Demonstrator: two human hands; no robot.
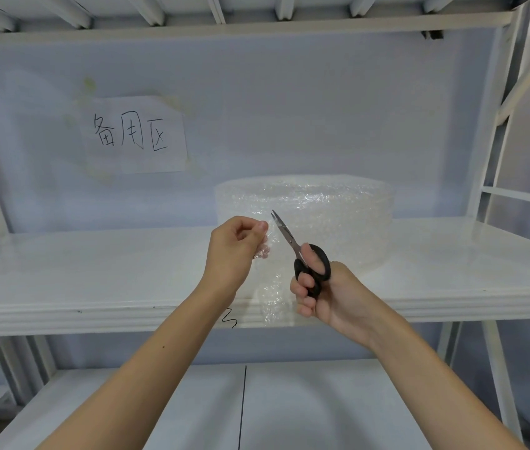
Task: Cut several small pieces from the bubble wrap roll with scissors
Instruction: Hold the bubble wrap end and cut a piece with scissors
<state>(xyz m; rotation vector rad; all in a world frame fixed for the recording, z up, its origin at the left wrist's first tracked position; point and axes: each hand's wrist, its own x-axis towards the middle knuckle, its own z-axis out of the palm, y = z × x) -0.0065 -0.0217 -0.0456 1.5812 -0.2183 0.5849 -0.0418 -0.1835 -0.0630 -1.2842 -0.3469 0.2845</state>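
A loose flap [271, 287] of the roll [322, 209] on the shelf [94, 277] is pinched at its top edge by the left hand [234, 251]. Scissors [302, 254] are gripped in the right hand [325, 293], blades nearly together, just beside that pinch.

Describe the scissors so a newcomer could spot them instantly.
Start at the white shelf holding the bubble wrap roll. In front of it, the right hand grips the scissors: black loop handles, slim metal blades pointing up-left, the only dark object here.
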